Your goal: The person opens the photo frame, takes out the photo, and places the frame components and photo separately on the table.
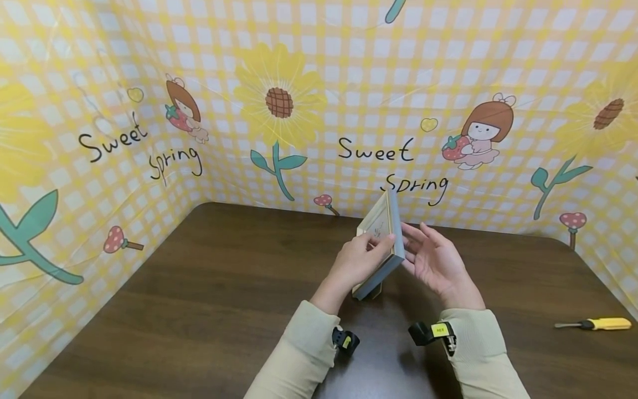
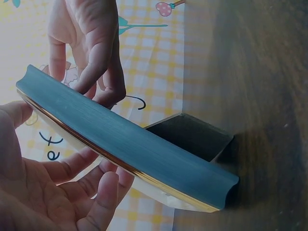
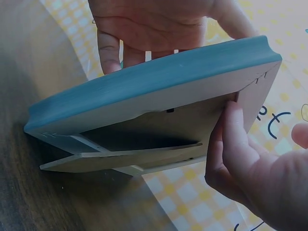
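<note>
While my left hand (image 1: pixel 355 261) braces the front of the picture frame (image 1: pixel 395 224), thumb near its upper end and the other fingers loosely bent against the face, my right hand (image 1: pixel 440 265) is round the back, fingertips on the backing board (image 3: pixel 185 119). Neither hand is clenched; the frame sits between the two sets of fingers, tilted. Below my right fingertips the support leg (image 3: pixel 120 161) juts out from the back, its foot end at or close to the table (image 1: pixel 224 299); I can't tell whether it bears any weight. I'd judge this step to be standing the frame up and adjusting its angle. As I read it, the next move calls for light, even support from my left fingers while the right ones settle the lean, lest it slide. Well off to the right of my right fingers lies a screwdriver (image 1: pixel 593 324), untouched.
</note>
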### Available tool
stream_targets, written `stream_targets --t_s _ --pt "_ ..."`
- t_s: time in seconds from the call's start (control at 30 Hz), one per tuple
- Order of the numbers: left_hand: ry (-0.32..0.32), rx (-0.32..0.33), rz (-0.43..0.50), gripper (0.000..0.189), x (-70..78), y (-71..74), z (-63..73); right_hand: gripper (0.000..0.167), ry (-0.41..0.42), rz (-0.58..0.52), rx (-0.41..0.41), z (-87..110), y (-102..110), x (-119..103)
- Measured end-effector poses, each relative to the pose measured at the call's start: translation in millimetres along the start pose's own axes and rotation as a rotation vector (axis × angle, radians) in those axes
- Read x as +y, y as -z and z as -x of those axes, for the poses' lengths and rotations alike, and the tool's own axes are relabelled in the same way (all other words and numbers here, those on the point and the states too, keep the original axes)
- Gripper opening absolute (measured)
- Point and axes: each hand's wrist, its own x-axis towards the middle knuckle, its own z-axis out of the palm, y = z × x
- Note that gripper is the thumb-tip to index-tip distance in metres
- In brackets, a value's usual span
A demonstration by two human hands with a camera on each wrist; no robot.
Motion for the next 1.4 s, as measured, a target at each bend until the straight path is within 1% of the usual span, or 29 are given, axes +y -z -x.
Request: stream_targets --t_s 0.13,0.37,0.47,0.6,0.77,0.93,1.1,1.2,1.3,1.4 --pt "-0.003 -0.009 0.007 0.062 1.0 1.2 0.7 0.041 0.007 0.012 -0.015 -0.4 1.2 1.1" --pt "0.001 -0.02 0.02 0.061 2.1 3.1 1.5 0.053 0.0 0.091 0.013 -1.8 1.0 2.6" --pt "0.004 -0.017 0.017 0.06 1.7 3.4 1.0 0.055 -0.002 0.126 0.012 -2.4 0.4 3.6" --pt "0.016 -0.01 0.02 0.057 2.0 4.5 1.0 0.053 -0.005 0.158 -0.005 -2.8 -0.7 4.9" --pt "0.026 -0.018 0.031 0.056 2.9 7.3 1.5 0.05 -0.015 0.163 -0.013 -3.4 -1.5 6.1" --pt "0.035 -0.028 0.029 0.056 3.4 9.1 2.7 0.043 -0.017 0.175 -0.023 -5.2 2.6 8.6" --pt "0.045 -0.033 0.025 0.057 4.5 10.7 3.6 0.041 -0.007 0.236 -0.02 -6.4 3.5 10.4" --pt "0.053 -0.024 0.013 0.058 5.3 13.3 3.3 0.041 -0.013 0.29 -0.016 -7.2 1.8 11.2" --pt "0.061 -0.006 0.002 0.058 6.3 16.7 2.5 0.042 -0.03 0.338 -0.018 -7.9 -0.3 12.0" --pt "0.069 0.001 0.018 0.055 7.3 20.6 1.9 0.047 -0.047 0.369 -0.022 -8.8 -1.7 13.0"
